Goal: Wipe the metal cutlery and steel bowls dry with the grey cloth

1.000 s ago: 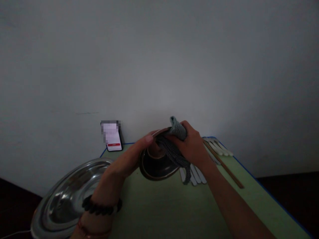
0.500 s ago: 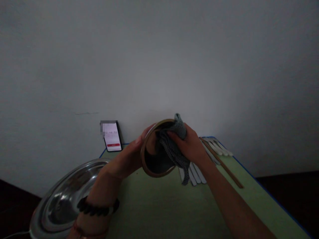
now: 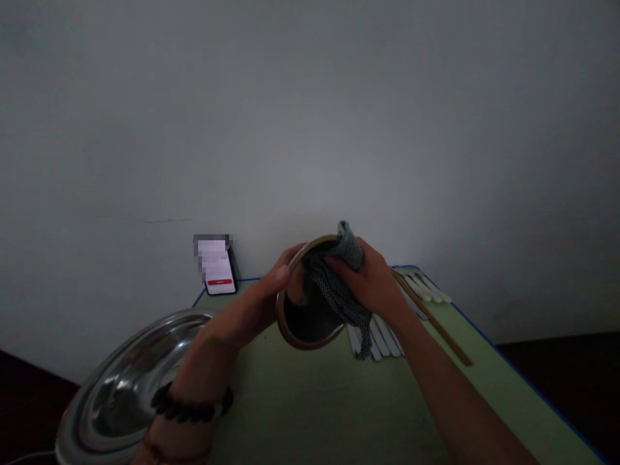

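Observation:
Tilted with its dark inside facing me, a bowl [image 3: 310, 321] with a tan rim is held above the table. My left hand [image 3: 264, 287] grips it from the left, thumb at the rim and the other fingers hidden behind. A grey-blue checked cloth [image 3: 334, 290] is bunched in my right hand [image 3: 371, 278], pressed over the bowl's right rim and inside. One end of the cloth hangs down in front of several pale flat handles [image 3: 385, 339] on the table.
A large steel basin [image 3: 130, 381] stands at the left. A phone [image 3: 217, 268] leans on the wall behind. Wooden chopsticks [image 3: 436, 320] and several white-handled utensils [image 3: 426, 287] lie on the right of the green table [image 3: 310, 407], which has a blue edge.
The bowl has turned from a flatter tilt so its opening faces me more. The cloth stays in my right hand, at the rim; both hands have shifted only slightly.

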Tool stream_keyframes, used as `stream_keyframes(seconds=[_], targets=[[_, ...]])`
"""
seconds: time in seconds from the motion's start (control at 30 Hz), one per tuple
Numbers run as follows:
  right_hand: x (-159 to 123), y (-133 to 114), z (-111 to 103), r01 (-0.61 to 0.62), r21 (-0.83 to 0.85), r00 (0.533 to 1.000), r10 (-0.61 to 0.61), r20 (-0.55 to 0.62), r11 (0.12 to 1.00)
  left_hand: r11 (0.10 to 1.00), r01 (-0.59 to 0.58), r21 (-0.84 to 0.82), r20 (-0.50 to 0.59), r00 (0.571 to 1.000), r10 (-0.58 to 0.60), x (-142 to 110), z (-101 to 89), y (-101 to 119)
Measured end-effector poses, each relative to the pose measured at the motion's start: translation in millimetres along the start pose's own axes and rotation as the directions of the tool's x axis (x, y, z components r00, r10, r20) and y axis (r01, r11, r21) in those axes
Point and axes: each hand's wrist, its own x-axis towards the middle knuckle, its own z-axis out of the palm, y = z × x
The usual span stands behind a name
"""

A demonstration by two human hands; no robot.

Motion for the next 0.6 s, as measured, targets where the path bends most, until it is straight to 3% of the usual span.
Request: stream_keyframes(seconds=[0.17, 0.3, 0.6], targets=[[-0.6, 0.5, 8.5, -0.078, 0.088, 0.992, 0.087, -0.097, 0.993, 0.992, -0.129, -0.011, -0.026, 0.991, 0.129, 4.3, 3.4, -7.1], [-1.3, 2.1, 14.9, -0.095, 0.134, 0.994, 0.102, -0.045, 0.986, 0.971, -0.231, 0.060, -0.017, 0.972, 0.233, 2.4, 5.9, -6.3], [-0.9, -6.3, -1.1, 0.055, -0.003, 0.997, -0.055, 0.049, 0.998, 0.996, 0.068, -0.061, 0.078, 0.995, -0.063, -0.5, 3.3, 6.1]])
